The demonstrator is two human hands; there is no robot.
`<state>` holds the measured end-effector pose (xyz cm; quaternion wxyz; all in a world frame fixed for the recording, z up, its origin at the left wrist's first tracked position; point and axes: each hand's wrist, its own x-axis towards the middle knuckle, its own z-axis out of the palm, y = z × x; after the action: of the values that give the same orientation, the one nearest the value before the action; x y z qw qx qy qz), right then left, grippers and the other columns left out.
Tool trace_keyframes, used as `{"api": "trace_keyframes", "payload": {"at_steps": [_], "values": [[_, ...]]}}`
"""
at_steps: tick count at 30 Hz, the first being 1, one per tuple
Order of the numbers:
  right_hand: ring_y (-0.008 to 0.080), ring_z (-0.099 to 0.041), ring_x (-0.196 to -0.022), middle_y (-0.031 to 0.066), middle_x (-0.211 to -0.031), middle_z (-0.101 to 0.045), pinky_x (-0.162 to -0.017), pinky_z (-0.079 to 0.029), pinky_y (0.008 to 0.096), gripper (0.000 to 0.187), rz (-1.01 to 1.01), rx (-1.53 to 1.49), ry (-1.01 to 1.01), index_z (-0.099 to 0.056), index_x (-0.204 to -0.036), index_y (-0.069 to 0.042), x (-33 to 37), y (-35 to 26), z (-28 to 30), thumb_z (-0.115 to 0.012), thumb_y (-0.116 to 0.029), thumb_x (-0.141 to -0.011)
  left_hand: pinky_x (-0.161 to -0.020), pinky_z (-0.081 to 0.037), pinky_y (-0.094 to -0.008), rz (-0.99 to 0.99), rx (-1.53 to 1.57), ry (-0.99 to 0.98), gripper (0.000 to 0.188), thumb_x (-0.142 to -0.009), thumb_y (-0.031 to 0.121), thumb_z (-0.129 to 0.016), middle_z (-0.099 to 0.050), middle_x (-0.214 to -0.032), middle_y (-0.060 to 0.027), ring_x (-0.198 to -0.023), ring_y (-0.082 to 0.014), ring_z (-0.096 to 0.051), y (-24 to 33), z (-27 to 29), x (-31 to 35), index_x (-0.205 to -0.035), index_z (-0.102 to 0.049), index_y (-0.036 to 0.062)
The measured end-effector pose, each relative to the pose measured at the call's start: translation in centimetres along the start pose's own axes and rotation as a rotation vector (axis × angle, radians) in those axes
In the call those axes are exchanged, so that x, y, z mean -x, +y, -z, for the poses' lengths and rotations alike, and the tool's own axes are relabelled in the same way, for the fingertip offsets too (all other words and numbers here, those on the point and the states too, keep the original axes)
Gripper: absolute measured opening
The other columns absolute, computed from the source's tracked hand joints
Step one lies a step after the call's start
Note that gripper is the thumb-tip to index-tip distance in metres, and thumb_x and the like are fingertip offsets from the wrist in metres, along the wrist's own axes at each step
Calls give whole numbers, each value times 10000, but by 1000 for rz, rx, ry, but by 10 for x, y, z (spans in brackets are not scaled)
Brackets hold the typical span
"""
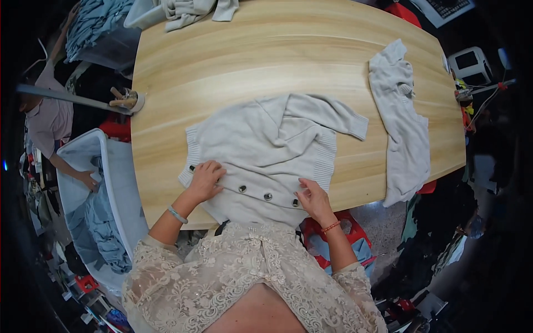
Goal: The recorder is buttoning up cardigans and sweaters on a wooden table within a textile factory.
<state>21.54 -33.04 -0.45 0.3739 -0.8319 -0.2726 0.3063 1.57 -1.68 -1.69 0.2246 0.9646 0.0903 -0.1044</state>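
A light grey knit cardigan (pixel 250 139) lies spread at the table's near edge, its ribbed ends to left and right. One sleeve stretches out to the right. Several dark shiny buttons (pixel 268 196) run in a row along its near part. My left hand (pixel 206 180) rests on the knit beside the leftmost button, fingers laid out on the fabric. At the other end of the row is my right hand (pixel 315 201), its thumb close to the rightmost button and apart from the fingers. Neither hand appears to grip the cloth.
Another light grey knit garment (pixel 397 122) lies folded lengthwise on the wooden table (pixel 222 66). More grey knitwear (pixel 191 11) sits at the far edge. At left, a co-worker's hand (pixel 88 180) reaches into a white bin (pixel 111 183) of blue-grey garments. A red stool (pixel 347 225) stands below the near edge.
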Motion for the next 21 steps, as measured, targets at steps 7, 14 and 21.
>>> {"api": "trace_keyframes", "payload": {"at_steps": [7, 14, 21], "values": [[300, -441, -1135, 100, -1241, -464, -897, -379, 415, 638, 314, 440, -211, -492, -1264, -123, 15, -18, -34, -740, -173, -678, -988, -313, -499, -32, -276, 220, 418, -715, 58, -596, -533, -1161, -107, -1226, -298, -434, -36, -12, 21, -1129, -591, 114], [282, -535, -930, 70, -964, -538, -749, -420, 396, 420, 214, 511, 68, -599, -1027, -151, 0, 19, -32, -588, 32, -650, -821, -471, -395, -18, -92, 335, 343, -679, -16, -574, -604, -967, -84, -1007, -300, -555, -75, 11, -14, -990, -660, 101], [273, -565, -925, 70, -925, -597, -790, -411, 379, 401, 318, 457, 614, -631, -945, -128, -86, -18, 78, -498, 82, -631, -815, -469, -400, -13, -131, 673, 356, -701, -33, -545, -606, -956, -93, -943, -302, -567, -76, 83, -73, -1008, -657, 109]]}}
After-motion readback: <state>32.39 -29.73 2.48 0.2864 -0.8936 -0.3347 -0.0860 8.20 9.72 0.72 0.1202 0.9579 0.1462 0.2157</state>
